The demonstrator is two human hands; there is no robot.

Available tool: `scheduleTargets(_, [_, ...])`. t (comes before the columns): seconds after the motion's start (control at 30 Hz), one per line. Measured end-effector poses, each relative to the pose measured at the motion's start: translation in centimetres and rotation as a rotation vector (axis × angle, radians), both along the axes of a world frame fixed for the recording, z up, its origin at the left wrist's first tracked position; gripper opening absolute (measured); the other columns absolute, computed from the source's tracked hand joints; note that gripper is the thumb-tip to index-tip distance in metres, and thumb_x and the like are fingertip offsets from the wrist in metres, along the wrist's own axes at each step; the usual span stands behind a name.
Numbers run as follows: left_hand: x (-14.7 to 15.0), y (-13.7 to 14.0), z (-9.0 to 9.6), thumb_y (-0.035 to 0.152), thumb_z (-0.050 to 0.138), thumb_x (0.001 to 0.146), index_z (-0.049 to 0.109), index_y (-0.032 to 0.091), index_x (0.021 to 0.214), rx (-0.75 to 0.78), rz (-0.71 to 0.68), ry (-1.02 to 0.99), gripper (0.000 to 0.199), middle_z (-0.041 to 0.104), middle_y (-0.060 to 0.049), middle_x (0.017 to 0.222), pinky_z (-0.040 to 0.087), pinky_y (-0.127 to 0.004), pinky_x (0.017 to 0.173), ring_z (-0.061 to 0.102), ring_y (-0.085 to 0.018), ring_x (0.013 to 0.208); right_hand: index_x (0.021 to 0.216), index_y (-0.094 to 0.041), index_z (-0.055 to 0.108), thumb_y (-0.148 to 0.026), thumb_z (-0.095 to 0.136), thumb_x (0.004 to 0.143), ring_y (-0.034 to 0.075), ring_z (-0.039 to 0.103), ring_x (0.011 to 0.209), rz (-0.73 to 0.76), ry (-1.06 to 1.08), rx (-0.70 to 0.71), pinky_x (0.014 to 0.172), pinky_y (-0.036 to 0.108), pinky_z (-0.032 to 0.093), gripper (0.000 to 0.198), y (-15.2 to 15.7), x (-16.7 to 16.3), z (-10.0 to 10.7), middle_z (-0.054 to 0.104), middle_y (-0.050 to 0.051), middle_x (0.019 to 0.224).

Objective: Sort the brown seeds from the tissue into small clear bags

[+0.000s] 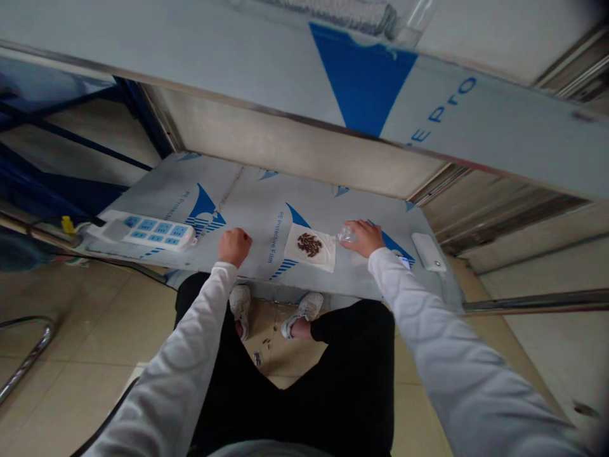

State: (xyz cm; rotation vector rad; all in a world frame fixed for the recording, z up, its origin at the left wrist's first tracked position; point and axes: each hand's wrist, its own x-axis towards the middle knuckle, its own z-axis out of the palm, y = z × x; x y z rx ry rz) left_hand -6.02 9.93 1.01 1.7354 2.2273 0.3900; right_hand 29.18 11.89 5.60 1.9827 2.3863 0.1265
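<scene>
My left hand [235,246] rests as a closed fist on the film-covered metal table [247,216], left of a white paper napkin [326,259]. Whatever the fist may hold is hidden. On the napkin lies a loose pile of small dark brown pieces [309,245], too small to name. At the napkin's right edge my right hand [365,237] is closed around a small clear plastic container [348,235]; its exact kind and contents do not show.
A white power strip [159,231] with blue sockets lies at the table's left end. A white oblong device [428,252] is at the right end. An upper metal shelf [238,82] crosses in front, carrying a grey rolled cloth [349,14]. Small bits [266,344] lie on the floor.
</scene>
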Motion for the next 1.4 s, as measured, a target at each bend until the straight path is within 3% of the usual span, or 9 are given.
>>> scheduleTargets(0.13, [0.2, -3.8, 2.3, 0.036, 0.053, 0.076, 0.072, 0.014, 0.085, 0.201, 0.163, -0.220, 0.030, 0.072, -0.011, 0.078, 0.048, -0.035, 0.075, 0.067, -0.026, 0.081, 0.119, -0.019, 0.056, -0.049, 0.066, 0.074, 0.027, 0.057, 0.102, -0.285, 0.218, -0.015, 0.079, 0.037, 0.043, 0.055, -1.6, 4.5, -3.0, 0.064, 0.010, 0.106])
scheduleTargets(0.27, [3.2, -8.1, 3.1, 0.045, 0.063, 0.070, 0.069, 0.011, 0.084, 0.272, 0.224, -0.856, 0.037, 0.069, -0.006, 0.068, 0.051, -0.027, 0.062, 0.064, -0.017, 0.062, 0.127, -0.012, 0.048, -0.057, 0.063, 0.073, 0.032, 0.053, 0.112, -0.345, 0.299, -0.031, 0.086, 0.043, 0.043, 0.073, -3.1, 5.2, -5.7, 0.056, 0.019, 0.122])
scheduleTargets(0.43, [9.0, -11.3, 2.9, 0.043, 0.069, 0.069, 0.066, 0.011, 0.079, 0.240, 0.176, -1.164, 0.033, 0.066, -0.002, 0.066, 0.049, -0.023, 0.060, 0.059, -0.011, 0.058, 0.136, -0.011, 0.037, -0.057, 0.056, 0.079, 0.036, 0.030, 0.133, -0.385, 0.472, 0.374, 0.101, 0.053, 0.033, 0.076, -7.2, 2.7, -3.8, 0.036, 0.022, 0.141])
scheduleTargets(0.53, [12.5, -12.2, 3.4, 0.040, 0.067, 0.073, 0.065, 0.012, 0.076, 0.195, 0.055, -1.182, 0.028, 0.065, -0.001, 0.064, 0.048, -0.022, 0.059, 0.059, -0.011, 0.059, 0.117, -0.016, 0.056, -0.043, 0.046, 0.090, 0.027, 0.050, 0.118, -0.313, 0.820, 0.548, 0.095, 0.043, 0.043, 0.039, -11.6, -1.2, -1.7, 0.055, 0.017, 0.121])
scheduleTargets(0.63, [15.0, -13.1, 4.1, 0.037, 0.066, 0.075, 0.067, 0.013, 0.079, 0.129, -0.092, -1.193, 0.025, 0.068, -0.003, 0.071, 0.050, -0.023, 0.064, 0.063, -0.013, 0.065, 0.095, -0.019, 0.065, -0.040, 0.049, 0.090, 0.019, 0.064, 0.088, -0.224, 1.249, 0.278, 0.074, 0.029, 0.053, 0.027, -15.6, -5.7, -0.6, 0.066, 0.009, 0.097])
scheduleTargets(0.8, [15.0, -14.6, 4.0, 0.034, 0.064, 0.078, 0.070, 0.014, 0.085, 0.045, -0.235, -1.141, 0.022, 0.072, -0.005, 0.080, 0.051, -0.025, 0.071, 0.066, -0.015, 0.073, 0.086, -0.016, 0.070, -0.039, 0.061, 0.083, 0.017, 0.066, 0.074, -0.287, 1.609, 0.011, 0.067, 0.026, 0.051, 0.025, -18.2, -8.9, -0.6, 0.071, 0.005, 0.082])
scheduleTargets(1.03, [13.2, -16.5, 2.8, 0.038, 0.060, 0.081, 0.068, 0.014, 0.083, -0.039, -0.220, -1.060, 0.026, 0.072, -0.006, 0.077, 0.050, -0.025, 0.064, 0.066, -0.016, 0.069, 0.073, -0.017, 0.070, -0.033, 0.052, 0.090, 0.014, 0.059, 0.062, -0.094, 1.359, -0.034, 0.059, 0.023, 0.044, 0.029, -19.1, -8.6, -1.3, 0.064, 0.002, 0.065])
scheduleTargets(1.23, [10.4, -16.7, 4.4, 0.038, 0.056, 0.081, 0.067, 0.016, 0.081, 0.180, -0.030, -0.436, 0.025, 0.070, -0.005, 0.071, 0.048, -0.028, 0.061, 0.066, -0.019, 0.063, 0.079, -0.018, 0.069, -0.019, 0.049, 0.087, 0.016, 0.062, 0.065, -0.090, 0.904, 0.137, 0.064, 0.026, 0.047, 0.021, -19.4, -7.7, -1.2, 0.066, 0.005, 0.072])
scheduleTargets(1.4, [8.6, -16.5, 5.5, 0.040, 0.056, 0.081, 0.065, 0.016, 0.085, 0.193, -0.052, -0.566, 0.025, 0.071, -0.005, 0.074, 0.051, -0.025, 0.063, 0.068, -0.017, 0.066, 0.085, -0.018, 0.068, -0.029, 0.057, 0.086, 0.014, 0.063, 0.063, -0.113, 1.114, 0.087, 0.061, 0.024, 0.049, 0.015, -19.1, -8.1, 1.0, 0.069, 0.003, 0.073])
